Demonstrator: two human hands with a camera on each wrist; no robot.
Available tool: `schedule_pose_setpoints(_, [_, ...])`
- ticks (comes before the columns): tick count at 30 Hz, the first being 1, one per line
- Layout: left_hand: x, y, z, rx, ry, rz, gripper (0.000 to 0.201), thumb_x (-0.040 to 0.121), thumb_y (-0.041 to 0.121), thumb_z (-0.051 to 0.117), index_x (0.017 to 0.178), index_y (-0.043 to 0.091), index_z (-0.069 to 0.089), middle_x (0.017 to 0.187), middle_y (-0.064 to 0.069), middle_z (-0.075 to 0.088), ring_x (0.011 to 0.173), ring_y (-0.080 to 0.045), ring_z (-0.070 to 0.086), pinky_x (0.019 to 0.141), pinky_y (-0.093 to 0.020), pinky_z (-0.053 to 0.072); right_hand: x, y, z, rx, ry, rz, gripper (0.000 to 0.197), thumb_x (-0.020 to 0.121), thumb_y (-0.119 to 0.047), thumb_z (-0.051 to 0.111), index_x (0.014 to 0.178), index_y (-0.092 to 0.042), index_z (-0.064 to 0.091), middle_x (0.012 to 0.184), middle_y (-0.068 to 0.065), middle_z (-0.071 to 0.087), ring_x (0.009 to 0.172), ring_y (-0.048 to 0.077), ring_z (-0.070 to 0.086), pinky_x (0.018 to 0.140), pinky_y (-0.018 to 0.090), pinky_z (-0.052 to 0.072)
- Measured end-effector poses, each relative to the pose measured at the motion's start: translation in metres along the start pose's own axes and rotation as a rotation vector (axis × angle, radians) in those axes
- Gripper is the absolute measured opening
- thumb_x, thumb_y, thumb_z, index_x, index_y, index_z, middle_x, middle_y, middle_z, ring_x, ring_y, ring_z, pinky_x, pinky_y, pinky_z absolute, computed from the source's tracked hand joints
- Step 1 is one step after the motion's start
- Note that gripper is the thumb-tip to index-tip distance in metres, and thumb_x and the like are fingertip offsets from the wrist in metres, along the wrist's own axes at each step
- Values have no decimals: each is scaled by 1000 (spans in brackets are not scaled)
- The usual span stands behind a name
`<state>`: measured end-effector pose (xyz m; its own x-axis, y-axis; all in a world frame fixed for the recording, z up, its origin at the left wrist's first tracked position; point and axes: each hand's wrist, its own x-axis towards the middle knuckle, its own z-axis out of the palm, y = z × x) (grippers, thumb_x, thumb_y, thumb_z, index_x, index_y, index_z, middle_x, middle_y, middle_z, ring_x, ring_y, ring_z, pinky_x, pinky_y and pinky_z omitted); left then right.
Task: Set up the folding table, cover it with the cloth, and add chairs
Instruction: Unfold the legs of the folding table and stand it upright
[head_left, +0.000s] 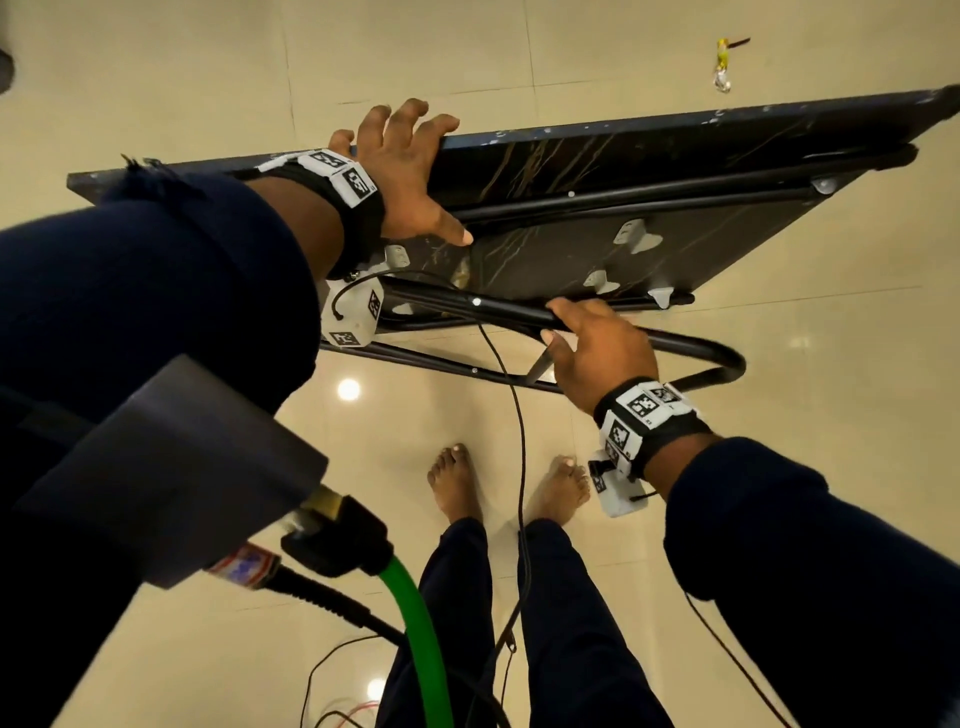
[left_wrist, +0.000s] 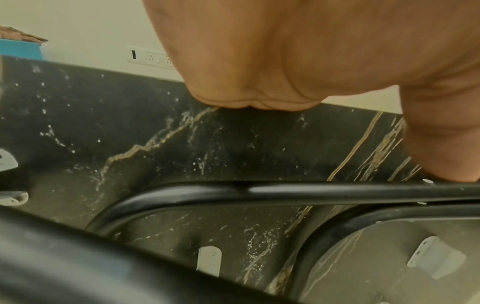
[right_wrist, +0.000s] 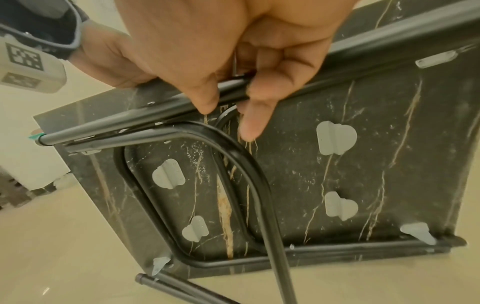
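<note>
Folding table (head_left: 597, 156) on edge across the upper half of the head view, underside facing near; left hand (head_left: 410, 171) hooked over its top rim, thumb on the underside; right hand (head_left: 597, 348) curled round the black leg frame (head_left: 717, 358) at centre right; best swung out steadily, rim braced, fingers clear of the hinge brackets (right_wrist: 335, 136); no cloth or chairs in view.

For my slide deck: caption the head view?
Left hand steadies black marbled folding table; right hand grips its black tubular leg.
</note>
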<state>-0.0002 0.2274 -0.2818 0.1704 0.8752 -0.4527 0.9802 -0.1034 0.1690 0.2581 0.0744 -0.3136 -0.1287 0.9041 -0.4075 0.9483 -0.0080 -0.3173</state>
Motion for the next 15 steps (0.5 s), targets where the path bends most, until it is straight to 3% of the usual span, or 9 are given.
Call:
schedule_pose_setpoints(6, [-15,4,1,4,-17,-15,119,61,76,71,155,43,6,167,8,-1,154,-32,-2,118,-62,8,-22,2,15,2,-33,-34,41,102,-45,48,141,-32,51,136,-3,56,114,25,60,89,39,49])
schedule_pose_setpoints(12, [-30,13,13,26,11,-28,119,59,77,70,154,44,6,167,8,0,154,-33,0,117,-63,11,-39,-5,26,-24,-179,-255,36,98,-42,54,134,-37,56,122,-7,60,98,26,65,78,36,54])
schedule_pose_setpoints(15, [-41,17,19,25,20,-41,119,59,76,71,153,44,7,166,7,0,153,-32,1,117,-62,12,-57,-28,41,-68,-312,-393,36,101,-39,49,136,-34,52,122,-2,57,98,26,65,77,36,55])
